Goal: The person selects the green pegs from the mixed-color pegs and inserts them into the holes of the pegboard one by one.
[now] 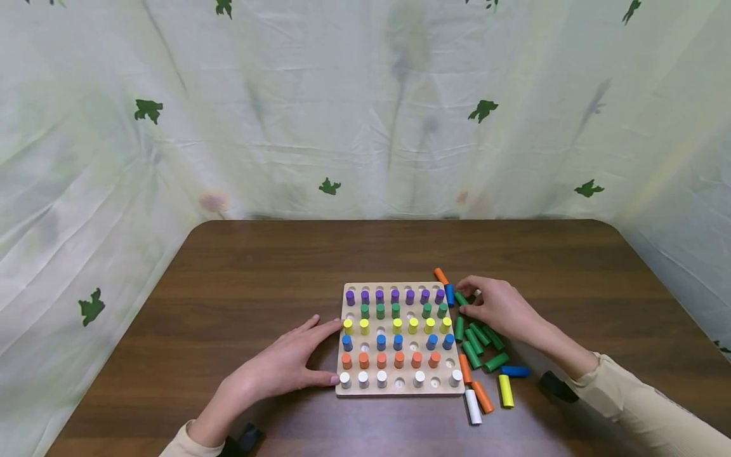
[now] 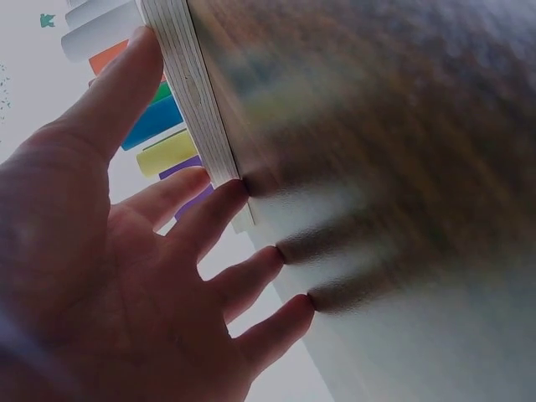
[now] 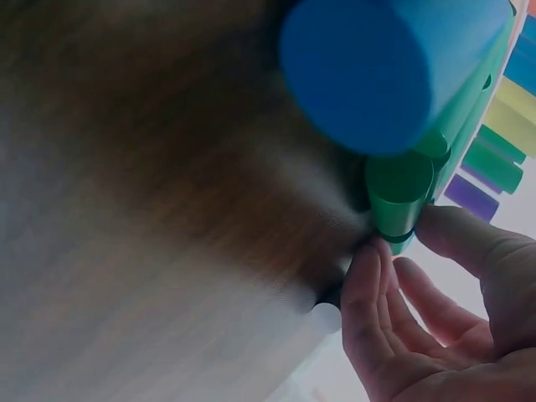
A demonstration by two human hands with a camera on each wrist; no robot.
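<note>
A square wooden pegboard point(image 1: 400, 391) lies on the table, with rows of purple, green, yellow, blue, orange and white pegs standing in it. Several of its holes are bare. My left hand point(image 1: 280, 362) rests at the board's left side, fingers spread, with thumb and index finger touching the edge. In the left wrist view the thumb lies against the board's wooden side point(image 2: 188, 75). To the right of the board, my right hand point(image 1: 499, 306) pinches a green peg point(image 1: 461, 298) between thumb and fingertips. Nearer pegs partly hide that grip in the right wrist view.
Several loose green pegs point(image 1: 472, 354) lie right of the board. Around them are blue pegs point(image 1: 515, 371), orange pegs point(image 1: 482, 397), a yellow peg point(image 1: 506, 391) and a white peg point(image 1: 473, 407). Another white peg point(image 3: 326, 318) lies beyond the right fingers. A curtain point(image 1: 365, 127) hangs behind the table.
</note>
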